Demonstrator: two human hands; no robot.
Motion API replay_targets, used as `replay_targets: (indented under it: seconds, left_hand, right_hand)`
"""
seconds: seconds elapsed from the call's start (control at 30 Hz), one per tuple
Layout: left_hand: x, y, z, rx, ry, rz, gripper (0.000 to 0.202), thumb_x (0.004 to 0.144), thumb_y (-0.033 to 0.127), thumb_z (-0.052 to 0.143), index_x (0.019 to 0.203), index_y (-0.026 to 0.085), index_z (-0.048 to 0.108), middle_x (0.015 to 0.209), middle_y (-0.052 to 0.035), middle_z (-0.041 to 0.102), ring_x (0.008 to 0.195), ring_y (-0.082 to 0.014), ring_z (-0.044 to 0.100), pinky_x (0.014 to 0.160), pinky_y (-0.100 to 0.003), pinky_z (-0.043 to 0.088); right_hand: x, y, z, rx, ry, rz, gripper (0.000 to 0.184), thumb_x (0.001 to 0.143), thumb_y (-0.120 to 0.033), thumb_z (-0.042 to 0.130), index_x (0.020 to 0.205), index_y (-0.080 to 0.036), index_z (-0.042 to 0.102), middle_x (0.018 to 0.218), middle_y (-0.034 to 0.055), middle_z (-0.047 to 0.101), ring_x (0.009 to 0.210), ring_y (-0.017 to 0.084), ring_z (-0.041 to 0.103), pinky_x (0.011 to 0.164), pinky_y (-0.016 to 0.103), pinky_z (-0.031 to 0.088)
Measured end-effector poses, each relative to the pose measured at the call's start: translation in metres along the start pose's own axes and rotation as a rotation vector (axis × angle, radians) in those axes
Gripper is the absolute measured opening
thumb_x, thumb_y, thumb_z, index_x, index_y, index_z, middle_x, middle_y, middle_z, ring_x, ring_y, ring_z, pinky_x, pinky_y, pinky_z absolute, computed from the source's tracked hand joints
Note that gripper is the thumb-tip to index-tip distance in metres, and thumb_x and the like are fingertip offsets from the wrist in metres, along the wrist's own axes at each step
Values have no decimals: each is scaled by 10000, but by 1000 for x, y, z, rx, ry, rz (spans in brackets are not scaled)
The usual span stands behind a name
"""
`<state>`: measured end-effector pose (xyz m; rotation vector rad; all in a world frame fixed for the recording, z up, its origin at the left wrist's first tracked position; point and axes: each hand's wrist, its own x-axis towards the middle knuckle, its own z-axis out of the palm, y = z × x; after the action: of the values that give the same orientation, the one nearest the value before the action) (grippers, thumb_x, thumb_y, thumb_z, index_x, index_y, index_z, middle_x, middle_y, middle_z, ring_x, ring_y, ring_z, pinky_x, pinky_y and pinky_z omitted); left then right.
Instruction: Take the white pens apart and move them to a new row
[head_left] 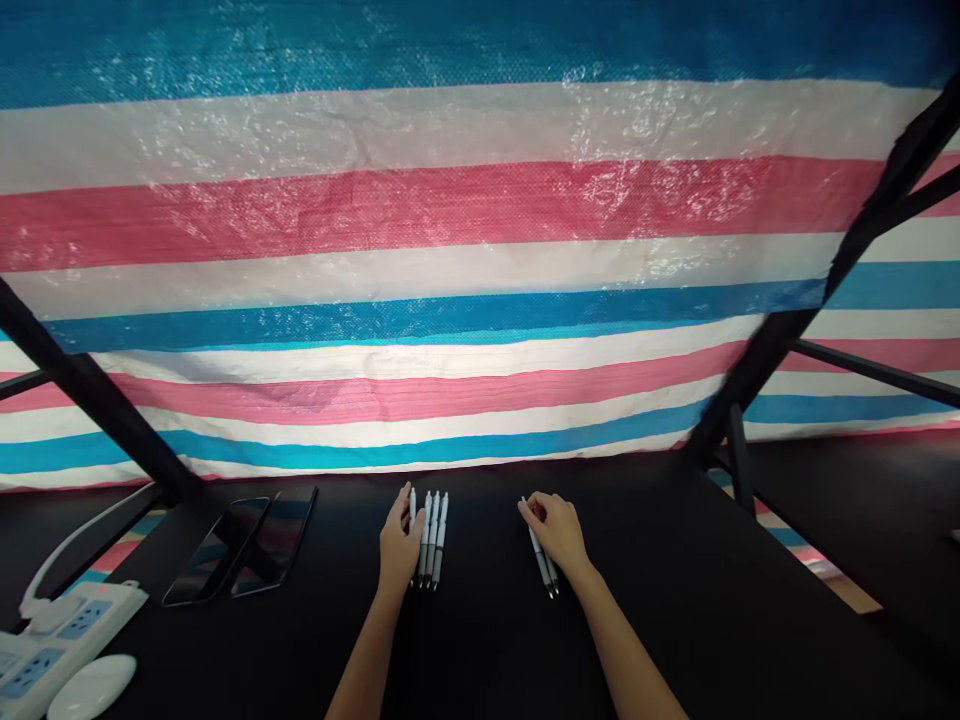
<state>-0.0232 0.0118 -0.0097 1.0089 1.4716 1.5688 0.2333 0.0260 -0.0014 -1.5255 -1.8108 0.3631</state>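
**Count: six pens (433,540), all at the hands**

Left hand (400,545) curled, pinching one pen (412,508) just beside three parallel pens (433,545) on the black desk (675,600). Right hand (555,530) closed, pinching two pens (541,565). Far left: one mouse (91,688), one power strip (60,640), two phones (240,545). Beyond: striped tarpaulin (480,250)
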Motion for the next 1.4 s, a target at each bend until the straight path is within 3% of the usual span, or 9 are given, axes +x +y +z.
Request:
replay_targets:
  seconds: [0.2,0.37,0.57,0.8,0.93,1.07,1.23,1.4]
  left_hand:
    - [-9,1,12,186,-84,71,540,671,251,704,1196,244,580,1379,-101,454,1300,-309,356,1066,-437,273]
    - [-15,0,18,191,-63,128,539,690,298,687,1211,239,558,1388,-113,440,1321,-315,317,1064,-469,260]
    - [-19,-5,23,237,-87,175,510,699,296,676,1194,234,568,1355,-122,474,1306,-317,343,1037,-453,305]
    - [-23,-6,30,274,-84,235,439,708,332,651,1135,236,612,1315,-116,508,1268,-316,375,1043,-478,268]
    - [-28,2,29,377,-51,393,325,774,321,586,1084,238,642,1200,-113,581,1176,-300,459,1018,-476,286]
    - [-36,9,28,515,-169,566,331,832,307,527,1151,271,612,1223,-94,584,1172,-284,464,1027,-462,269]
    - [-41,14,30,611,-390,730,328,860,278,496,1171,301,596,1233,-91,581,1130,-263,515,985,-445,343]
    - [-42,18,32,629,-439,793,239,872,261,475,1011,293,667,1158,-95,601,1066,-256,547,915,-431,426]
  right_hand:
    - [-1,-6,2,-134,-19,-51,260,808,-342,532,588,-214,483,549,-7,511,604,176,489,650,303,297]
    - [-1,-8,6,-14,-15,-93,26,725,-264,608,736,-250,589,545,-18,522,592,177,470,633,303,287]
    - [0,-4,9,81,-72,-107,126,725,-210,577,816,-275,634,542,-25,517,588,177,470,628,306,299]
    - [-1,-6,9,503,-121,45,187,773,-360,565,898,-226,608,585,-32,479,541,144,439,545,275,341]
    - [1,-16,11,785,-122,115,254,741,-415,639,866,-202,579,571,-41,473,535,129,454,529,259,364]
    - [-1,-30,10,964,-273,186,318,691,-477,690,765,-194,567,636,-17,566,491,109,489,470,242,396]
    - [-6,-43,6,902,-519,144,331,701,-477,686,768,-161,613,617,-21,582,394,61,433,365,193,351]
    - [-9,-46,4,901,-574,136,314,713,-464,679,761,-157,631,617,-18,583,415,61,437,361,181,366]
